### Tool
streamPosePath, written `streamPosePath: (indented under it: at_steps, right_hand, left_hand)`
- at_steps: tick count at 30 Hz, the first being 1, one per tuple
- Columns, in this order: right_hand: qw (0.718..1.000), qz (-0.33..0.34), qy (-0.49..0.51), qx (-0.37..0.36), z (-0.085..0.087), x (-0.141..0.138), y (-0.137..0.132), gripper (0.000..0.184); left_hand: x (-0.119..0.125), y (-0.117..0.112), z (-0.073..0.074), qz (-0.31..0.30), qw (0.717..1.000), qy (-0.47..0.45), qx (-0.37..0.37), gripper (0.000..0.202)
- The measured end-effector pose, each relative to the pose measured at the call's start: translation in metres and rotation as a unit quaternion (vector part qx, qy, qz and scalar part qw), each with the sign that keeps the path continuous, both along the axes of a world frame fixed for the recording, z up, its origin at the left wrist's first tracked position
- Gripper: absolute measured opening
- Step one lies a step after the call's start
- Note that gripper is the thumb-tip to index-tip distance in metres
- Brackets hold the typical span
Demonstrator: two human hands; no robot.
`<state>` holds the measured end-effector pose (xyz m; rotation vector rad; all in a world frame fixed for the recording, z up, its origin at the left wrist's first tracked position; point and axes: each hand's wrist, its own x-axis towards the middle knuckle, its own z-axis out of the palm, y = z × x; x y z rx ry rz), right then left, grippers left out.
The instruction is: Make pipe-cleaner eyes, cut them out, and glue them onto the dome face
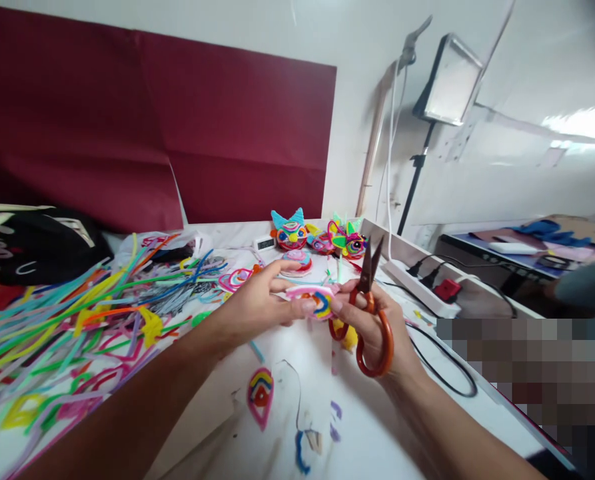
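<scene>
One teardrop piece (260, 398) lies near, seemingly finished; the left hand (254, 299) pinches a striped piece (322, 304), apparently incomplete, the right hand (370, 328) gripping its edge plus scissors (366, 292).

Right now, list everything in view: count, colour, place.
scissors: 1, orange, right hand
piece: 1, multicoloured, in hands
teardrop: 1, multicoloured, front
scraps: several, blue, purple, front
strips: many, multicoloured, left
ornaments: several, multicoloured, back
display: 1, white, back
bag: 1, black, left
sheet: count unclear, maroon, wall
lamp: 1, black frame, right
power strip: 1, white, right
cords: several, black, right
table: 1, white, below hands
left hand: 1, bare, on piece
right hand: 1, bare, on scissors, piece
</scene>
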<state>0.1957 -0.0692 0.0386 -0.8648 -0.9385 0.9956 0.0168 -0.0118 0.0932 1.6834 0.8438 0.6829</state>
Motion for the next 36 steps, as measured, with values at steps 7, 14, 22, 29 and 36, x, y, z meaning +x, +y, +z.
streamPosePath:
  at_steps: [7,14,22,29,36]
  right_hand:
    - [0.997,-0.026,0.069,0.007,-0.001,-0.003,0.003,0.043]
    - [0.999,-0.022,0.045,-0.004,-0.007,-0.008,0.002,0.045]
    - [0.999,-0.004,-0.042,-0.006,-0.001,-0.007,0.0,0.042]
    - [0.996,0.004,-0.087,0.0,0.002,-0.008,-0.005,0.038]
    - [0.999,0.005,-0.046,0.016,-0.003,-0.005,0.0,0.044]
  left_hand:
    - [0.03,-0.007,-0.035,-0.036,0.974,-0.183,-0.128,0.034]
    - [0.041,-0.016,-0.05,0.039,0.968,-0.232,-0.09,0.026]
    - [0.035,-0.009,-0.043,0.068,0.971,-0.219,-0.062,0.022]
    - [0.024,-0.005,-0.025,0.099,0.978,-0.183,0.009,0.025]
    - [0.027,-0.012,-0.024,0.081,0.983,-0.158,0.041,0.025]
